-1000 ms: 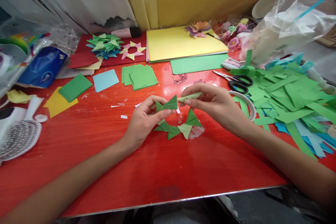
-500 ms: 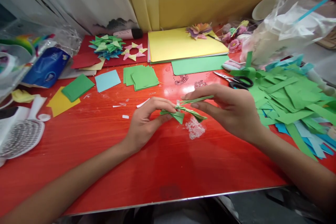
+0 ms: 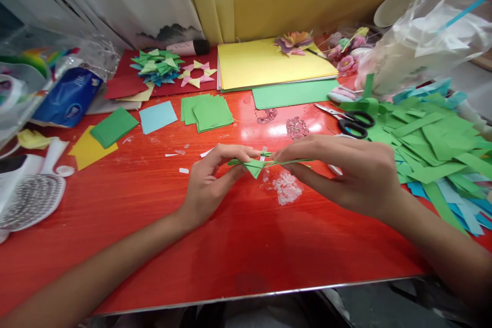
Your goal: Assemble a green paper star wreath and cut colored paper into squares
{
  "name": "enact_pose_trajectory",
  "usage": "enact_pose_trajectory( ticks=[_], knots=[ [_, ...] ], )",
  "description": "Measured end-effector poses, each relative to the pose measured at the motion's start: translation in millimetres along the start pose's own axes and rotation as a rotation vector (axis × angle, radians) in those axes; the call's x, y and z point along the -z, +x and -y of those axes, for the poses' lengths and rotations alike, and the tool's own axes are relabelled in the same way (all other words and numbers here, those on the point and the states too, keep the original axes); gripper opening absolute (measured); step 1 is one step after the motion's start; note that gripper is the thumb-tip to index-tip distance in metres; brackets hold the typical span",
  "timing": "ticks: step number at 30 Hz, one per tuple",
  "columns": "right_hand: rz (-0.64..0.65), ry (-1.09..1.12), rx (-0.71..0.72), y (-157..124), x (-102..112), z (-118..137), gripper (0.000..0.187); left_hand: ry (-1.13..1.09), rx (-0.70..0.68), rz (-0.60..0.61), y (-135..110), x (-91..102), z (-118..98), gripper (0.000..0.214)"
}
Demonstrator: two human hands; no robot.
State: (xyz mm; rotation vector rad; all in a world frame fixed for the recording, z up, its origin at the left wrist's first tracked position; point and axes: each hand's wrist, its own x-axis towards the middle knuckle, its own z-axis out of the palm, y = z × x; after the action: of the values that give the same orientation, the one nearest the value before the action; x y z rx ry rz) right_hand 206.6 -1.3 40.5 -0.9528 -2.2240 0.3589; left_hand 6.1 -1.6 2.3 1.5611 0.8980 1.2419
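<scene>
Folded green paper (image 3: 253, 167) spans the space between my two hands, above the middle of the red table. My left hand (image 3: 215, 177) pinches its left part between thumb and fingers, with a pointed flap showing below the fingertips. On the other side, my right hand (image 3: 342, 171) holds its right part flat between thumb and fingers. Fingers cover much of the paper, so I cannot tell whether it is one piece or several joined. Beyond my hands lies a stack of green paper squares (image 3: 212, 114).
Black-handled scissors (image 3: 355, 120) lie beside a heap of green paper strips (image 3: 426, 136) at the right. Yellow paper sheets (image 3: 265, 66) and a green and blue folded-paper star (image 3: 157, 66) are at the back. A hairbrush (image 3: 34, 200) lies at the left.
My right hand has lowered slightly and closed in toward my left. The green parts, spread apart before, now lie nearly in line between the hands.
</scene>
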Motion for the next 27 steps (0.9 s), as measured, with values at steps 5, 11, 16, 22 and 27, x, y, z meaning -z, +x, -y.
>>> enact_pose_trajectory(
  ticks=[5, 11, 16, 22, 27],
  knots=[
    [-0.06, -0.078, 0.082, 0.4, -1.2, 0.3, 0.017, -0.013, -0.032, -0.006, 0.2, 0.0, 3.1, 0.005],
    [-0.126, -0.164, 0.147, 0.4, -2.5, -0.4, 0.013, -0.018, -0.083, -0.01, 0.6, 0.3, 6.5, 0.009],
    [-0.131, -0.192, 0.148, 1.2, -2.7, 1.3, 0.013, -0.014, -0.085, -0.017, 0.7, -0.2, 6.9, 0.009],
    [-0.142, -0.231, 0.141, 1.3, -4.0, 3.0, 0.013, 0.002, -0.078, -0.029, 0.4, -0.2, 7.2, 0.008],
    [-0.157, -0.281, 0.165, 1.3, -5.5, 4.1, 0.015, -0.016, -0.066, -0.024, 0.2, 0.2, 7.5, 0.008]
  ],
)
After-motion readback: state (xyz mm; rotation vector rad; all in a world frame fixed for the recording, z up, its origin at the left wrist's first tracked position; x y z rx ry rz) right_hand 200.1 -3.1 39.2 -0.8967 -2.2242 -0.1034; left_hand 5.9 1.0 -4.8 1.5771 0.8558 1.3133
